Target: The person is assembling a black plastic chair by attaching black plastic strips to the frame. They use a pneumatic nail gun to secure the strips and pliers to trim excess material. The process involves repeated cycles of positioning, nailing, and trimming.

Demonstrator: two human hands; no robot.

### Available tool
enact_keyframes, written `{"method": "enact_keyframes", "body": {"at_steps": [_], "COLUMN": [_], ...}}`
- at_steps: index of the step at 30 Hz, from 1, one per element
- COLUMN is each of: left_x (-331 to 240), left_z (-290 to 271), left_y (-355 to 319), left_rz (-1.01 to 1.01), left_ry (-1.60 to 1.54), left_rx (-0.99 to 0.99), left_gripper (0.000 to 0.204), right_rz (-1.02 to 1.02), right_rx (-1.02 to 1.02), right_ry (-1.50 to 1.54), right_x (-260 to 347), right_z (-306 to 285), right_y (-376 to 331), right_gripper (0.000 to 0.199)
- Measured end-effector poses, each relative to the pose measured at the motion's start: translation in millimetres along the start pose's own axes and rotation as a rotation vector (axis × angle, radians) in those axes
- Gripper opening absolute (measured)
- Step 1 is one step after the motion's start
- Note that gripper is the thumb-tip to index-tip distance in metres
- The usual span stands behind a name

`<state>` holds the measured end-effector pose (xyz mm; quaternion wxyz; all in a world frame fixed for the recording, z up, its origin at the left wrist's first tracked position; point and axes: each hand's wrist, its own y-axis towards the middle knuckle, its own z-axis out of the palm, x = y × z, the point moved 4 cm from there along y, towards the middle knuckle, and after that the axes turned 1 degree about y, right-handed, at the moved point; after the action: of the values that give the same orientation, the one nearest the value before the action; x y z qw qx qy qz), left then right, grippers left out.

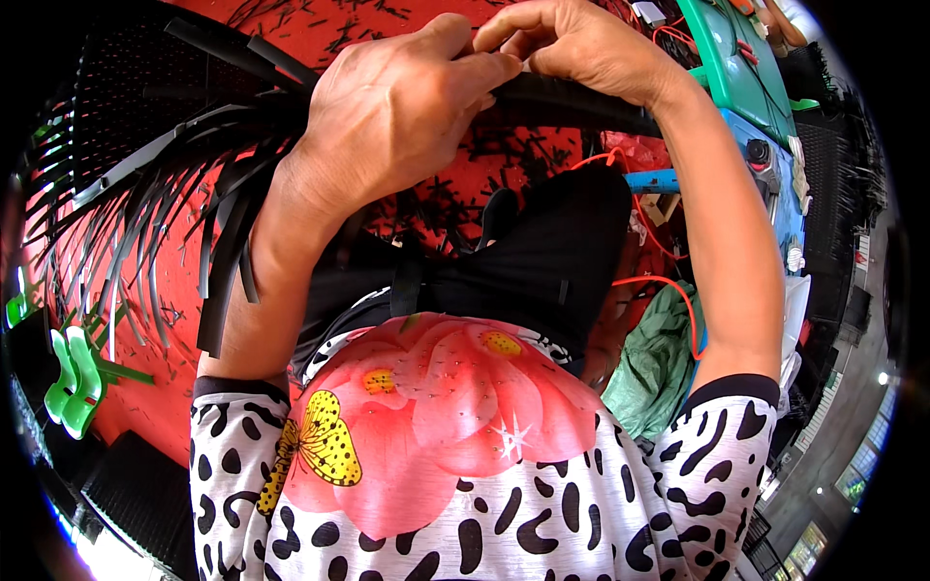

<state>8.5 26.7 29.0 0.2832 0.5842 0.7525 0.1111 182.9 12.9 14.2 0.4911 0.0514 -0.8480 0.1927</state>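
We've got our left hand (397, 107) clamped over the bundle of black strips (165, 208) while our right hand (572, 44) pinches its end above the red floor (145, 407).

You wear a white stretchy knit top covered in black irregular blotches (542, 523), a pattern like animal spots. Across its front spreads a large printed pink-red flower with yellow centres (455, 397), and beside it sits a printed yellow butterfly with black wing markings (325, 441). Each short sleeve ends in a plain black band; you can see one cuff on your left arm (237, 385) and one on your right arm (736, 387). Below the cuffs your forearms are bare, and your hands (407, 107) carry no gloves, rings or watch. Over your lap lies a dark black garment (542, 257), perhaps trousers or an apron, since the fisheye bend blurs its cut.
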Motion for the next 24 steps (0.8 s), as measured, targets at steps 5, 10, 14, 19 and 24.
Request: {"method": "enact_keyframes", "body": {"at_steps": [5,10,14,19,24], "left_x": [4,2,1,2,-2], "left_z": [6,4,-2,-3,-9], "left_y": [-6,-5,0,-2,-1], "left_rz": [0.023,0.021,0.062,0.069,0.145], "left_ry": [0.027,-0.003,-0.058,-0.081,-0.031], "left_rx": [-0.032,-0.012,0.004,0.045,0.071], "left_gripper": [0.032,0.033,0.035,0.035,0.032], "right_rz": [0.092,-0.157,-0.072,0.009,0.212], "right_rx": [0.056,-0.087,-0.187,-0.149,-0.031], "right_ry": [-0.168,-0.291,-0.176,0.164,0.408], "right_x": [5,3,11,-8,-21], "right_z": [4,4,-1,0,9], "right_y": [10,4,12,22,21], "right_gripper": [0.023,0.016,0.017,0.024,0.019]}}
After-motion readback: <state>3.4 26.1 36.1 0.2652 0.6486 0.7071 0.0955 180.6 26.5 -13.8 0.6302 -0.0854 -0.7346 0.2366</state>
